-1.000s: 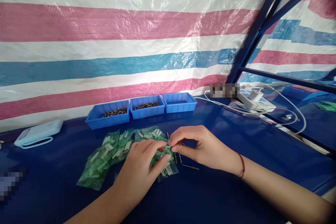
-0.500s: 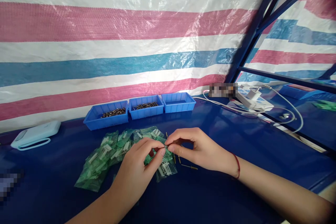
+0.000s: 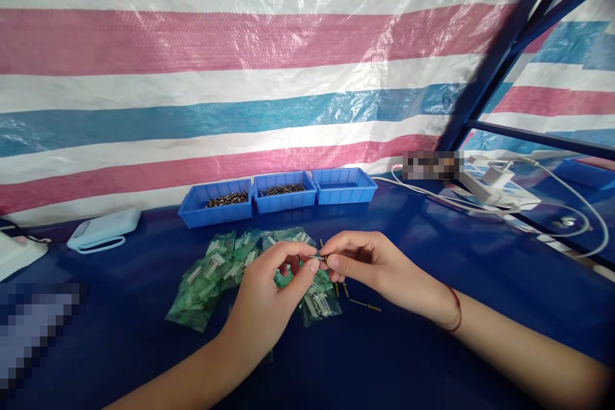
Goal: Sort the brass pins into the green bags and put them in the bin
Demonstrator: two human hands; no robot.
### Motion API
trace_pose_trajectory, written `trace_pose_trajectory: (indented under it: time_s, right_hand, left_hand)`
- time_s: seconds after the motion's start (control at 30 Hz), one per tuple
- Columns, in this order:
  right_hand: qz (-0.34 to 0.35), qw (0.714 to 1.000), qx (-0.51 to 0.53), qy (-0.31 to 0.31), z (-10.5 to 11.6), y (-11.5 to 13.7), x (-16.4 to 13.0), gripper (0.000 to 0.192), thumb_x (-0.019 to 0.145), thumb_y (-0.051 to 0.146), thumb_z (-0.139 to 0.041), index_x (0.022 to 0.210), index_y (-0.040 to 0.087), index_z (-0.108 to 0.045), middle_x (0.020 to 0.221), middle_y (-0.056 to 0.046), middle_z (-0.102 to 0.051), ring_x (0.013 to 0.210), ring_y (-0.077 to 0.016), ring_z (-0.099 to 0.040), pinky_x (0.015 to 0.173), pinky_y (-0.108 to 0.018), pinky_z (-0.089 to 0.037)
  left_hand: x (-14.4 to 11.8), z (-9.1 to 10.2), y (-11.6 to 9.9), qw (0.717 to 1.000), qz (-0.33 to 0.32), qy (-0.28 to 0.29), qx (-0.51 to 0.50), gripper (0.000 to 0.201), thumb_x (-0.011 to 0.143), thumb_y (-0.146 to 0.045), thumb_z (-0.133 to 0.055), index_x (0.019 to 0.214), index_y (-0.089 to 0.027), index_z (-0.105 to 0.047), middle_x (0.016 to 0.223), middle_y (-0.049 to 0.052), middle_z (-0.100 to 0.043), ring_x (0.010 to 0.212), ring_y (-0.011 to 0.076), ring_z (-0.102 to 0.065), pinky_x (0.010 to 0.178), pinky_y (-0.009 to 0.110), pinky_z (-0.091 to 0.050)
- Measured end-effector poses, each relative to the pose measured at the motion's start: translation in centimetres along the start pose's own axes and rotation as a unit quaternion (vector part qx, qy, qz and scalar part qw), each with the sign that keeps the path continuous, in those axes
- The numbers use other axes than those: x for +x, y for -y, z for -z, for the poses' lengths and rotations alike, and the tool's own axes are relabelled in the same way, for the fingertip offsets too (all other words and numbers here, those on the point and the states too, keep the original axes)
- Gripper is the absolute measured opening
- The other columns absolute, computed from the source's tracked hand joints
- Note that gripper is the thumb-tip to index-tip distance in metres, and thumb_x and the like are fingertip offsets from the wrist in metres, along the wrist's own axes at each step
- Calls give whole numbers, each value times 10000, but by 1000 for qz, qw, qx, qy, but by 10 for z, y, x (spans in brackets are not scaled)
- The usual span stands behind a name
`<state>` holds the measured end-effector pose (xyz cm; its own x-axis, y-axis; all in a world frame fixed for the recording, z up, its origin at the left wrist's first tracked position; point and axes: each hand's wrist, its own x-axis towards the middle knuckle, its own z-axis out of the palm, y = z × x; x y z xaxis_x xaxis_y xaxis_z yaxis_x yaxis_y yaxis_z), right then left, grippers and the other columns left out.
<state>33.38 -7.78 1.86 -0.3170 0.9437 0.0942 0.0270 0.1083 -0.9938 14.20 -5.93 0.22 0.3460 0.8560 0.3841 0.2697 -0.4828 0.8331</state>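
— Fingers of the left hand point(image 3: 269, 298) and right hand point(image 3: 369, 266): what do they grip?
— Both pinch one thin pin point(image 3: 316, 258), thumb against forefinger, closed on opposite ends.
— Its axis?
— Level, running left to right between the fingertips, above the green bags point(image 3: 225, 272) mid-bench. Blue trays point(image 3: 283, 191) line the far edge.
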Motion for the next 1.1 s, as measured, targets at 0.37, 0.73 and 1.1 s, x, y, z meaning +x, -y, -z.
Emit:
trace_pose_trajectory:
  time_s: [0.37,0.73,1.1]
  right_hand:
    - [63,992,-79,-77,1,2,3,129,830,293,-650,872,171,-651,709,12,-607,601,-89,-567,576,-223,-490]
    - [217,862,-410,-205,33,2,131,132,826,136,-555,921,143,-645,929,-76,-687,740,-160,-611,710,-293,-474]
    - [38,870,-461,169,39,21,16,353,822,490,-616,677,169,-588,588,35,-537,521,-92,-470,493,-222,-309]
  left_hand:
    - [1,3,4,998,6,30,57,102,907,-265,-506,951,-256,-597,820,-18,-617,747,153,-548,675,282,-429]
    - [-7,-4,14,956,-145,97,235,184,894,-174,-491,1045,-238,-574,970,47,-639,925,237,-557,815,410,-397]
    - [-6,-7,19,950,-148,115,251,187,880,-170,-496,981,-230,-641,956,55,-648,911,230,-552,795,389,-408]
